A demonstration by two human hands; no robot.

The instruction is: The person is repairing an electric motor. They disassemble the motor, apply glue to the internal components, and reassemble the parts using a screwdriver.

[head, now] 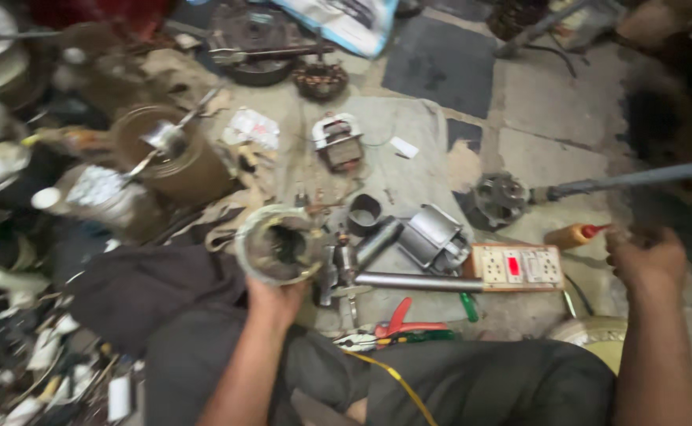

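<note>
Motor ring (281,244), round with a coil inside, sits in the left hand (273,296), held from below over the person's lap. It is already apart from its housing; other motor parts (434,237) lie on the floor (551,102) near a socket strip (518,267). The right hand (644,256) is half closed near an orange bottle (576,234); whether it holds something I cannot tell.

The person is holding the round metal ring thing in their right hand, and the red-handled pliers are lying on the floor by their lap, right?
Not quite. The head view shows the round metal ring held in the left hand, not the right. The right hand is off to the side near the orange bottle, holding nothing that I can see. The red-handled pliers do lie on the floor by the lap.
</note>
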